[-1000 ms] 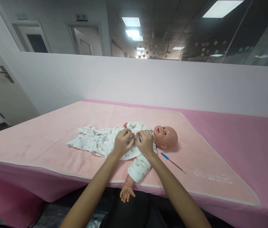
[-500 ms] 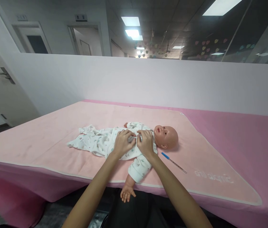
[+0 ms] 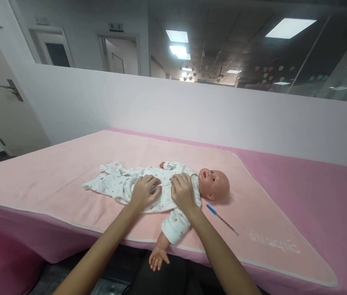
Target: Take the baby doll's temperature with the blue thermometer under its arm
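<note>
A baby doll (image 3: 215, 184) lies on its back, head to the right, dressed in a white patterned baby romper (image 3: 118, 180). My left hand (image 3: 145, 191) is at the romper's belly, thumb and fingers closed on the front cloth. Closer to the doll's chest, my right hand (image 3: 182, 190) has its fingers curled onto the same cloth. Its thumb is mostly hidden. A light crease runs in the fabric between the two hands. The doll's near arm (image 3: 161, 250) sticks out over the table's front edge.
A blue-ended pen-like thermometer or stick (image 3: 212, 209) lies just in front of the doll's head. Beneath is a light pink mat (image 3: 62, 164) over a darker pink cover (image 3: 315, 184). A white wall (image 3: 192, 104) with a window stands behind, and a door (image 3: 4, 102) is at the left.
My left hand has moved left along the romper, widening the gap between my hands. My right hand stays near the doll's chest. The view has tilted slightly.
</note>
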The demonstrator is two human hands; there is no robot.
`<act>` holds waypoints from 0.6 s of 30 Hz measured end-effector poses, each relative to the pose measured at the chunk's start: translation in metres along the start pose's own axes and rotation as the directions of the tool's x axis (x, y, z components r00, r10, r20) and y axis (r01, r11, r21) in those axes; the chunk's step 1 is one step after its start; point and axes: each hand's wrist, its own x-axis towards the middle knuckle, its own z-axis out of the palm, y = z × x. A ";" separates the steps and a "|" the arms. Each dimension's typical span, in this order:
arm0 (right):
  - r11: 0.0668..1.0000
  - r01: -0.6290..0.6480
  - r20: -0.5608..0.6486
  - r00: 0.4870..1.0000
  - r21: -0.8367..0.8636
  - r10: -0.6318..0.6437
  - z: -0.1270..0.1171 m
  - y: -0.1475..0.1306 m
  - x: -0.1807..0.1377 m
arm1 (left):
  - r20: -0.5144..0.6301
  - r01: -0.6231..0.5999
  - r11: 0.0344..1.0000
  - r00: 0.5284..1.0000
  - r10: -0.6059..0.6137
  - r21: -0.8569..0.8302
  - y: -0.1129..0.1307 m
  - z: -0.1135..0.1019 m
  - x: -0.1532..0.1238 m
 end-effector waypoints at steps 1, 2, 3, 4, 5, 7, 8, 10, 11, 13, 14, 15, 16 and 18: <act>0.999 0.029 0.021 0.999 0.013 -0.029 0.001 -0.003 0.001 | 0.002 0.005 1.000 1.000 -0.005 0.007 -0.002 -0.002 -0.003; 0.998 0.051 0.045 0.998 0.027 -0.052 0.001 -0.006 0.001 | 0.002 0.010 1.000 1.000 -0.010 0.015 -0.004 -0.003 -0.006; 0.997 0.066 0.068 0.995 0.038 -0.068 0.003 -0.009 0.002 | 0.002 0.013 1.000 1.000 -0.013 0.022 -0.004 -0.004 -0.007; 0.996 0.074 0.089 0.993 0.046 -0.078 0.004 -0.011 0.002 | 0.000 0.015 1.000 1.000 -0.015 0.027 -0.003 -0.004 -0.008; 0.996 0.076 0.105 0.991 0.052 -0.081 0.005 -0.012 0.003 | -0.003 0.014 0.999 1.000 -0.014 0.030 -0.002 -0.004 -0.008; 0.996 0.069 0.120 0.990 0.062 -0.076 0.006 -0.013 0.003 | -0.010 0.012 1.000 1.000 -0.012 0.024 0.001 -0.003 -0.008; 0.996 0.063 0.123 0.990 0.069 -0.071 0.007 -0.013 0.003 | -0.014 0.011 1.000 1.000 -0.011 0.019 0.002 -0.003 -0.008; 0.995 0.050 0.125 0.990 0.086 -0.060 0.006 -0.012 0.002 | -0.024 0.012 1.000 1.000 -0.011 0.012 0.004 -0.003 -0.008; 0.995 0.044 0.126 0.990 0.094 -0.056 0.005 -0.012 0.002 | -0.028 0.012 1.000 1.000 -0.012 0.014 0.005 -0.003 -0.008; 0.994 0.029 0.128 0.991 0.108 -0.043 0.004 -0.013 0.002 | -0.025 0.010 1.000 1.000 -0.010 0.027 0.006 -0.004 -0.008; 0.993 0.021 0.128 0.991 0.112 -0.036 0.004 -0.013 0.002 | -0.022 0.010 0.999 1.000 -0.009 0.038 0.006 -0.005 -0.009; 0.993 0.015 0.127 0.991 0.116 -0.029 0.003 -0.013 0.002 | -0.017 0.010 0.999 1.000 -0.009 0.051 0.006 -0.005 -0.009; 0.993 0.009 0.127 0.992 0.119 -0.024 0.003 -0.013 0.002 | -0.012 0.008 0.998 1.000 -0.007 0.064 0.007 -0.005 -0.009; 0.992 0.000 0.127 0.992 0.123 -0.016 0.004 -0.013 0.002 | -0.008 0.004 0.996 1.000 -0.003 0.094 0.007 -0.004 -0.008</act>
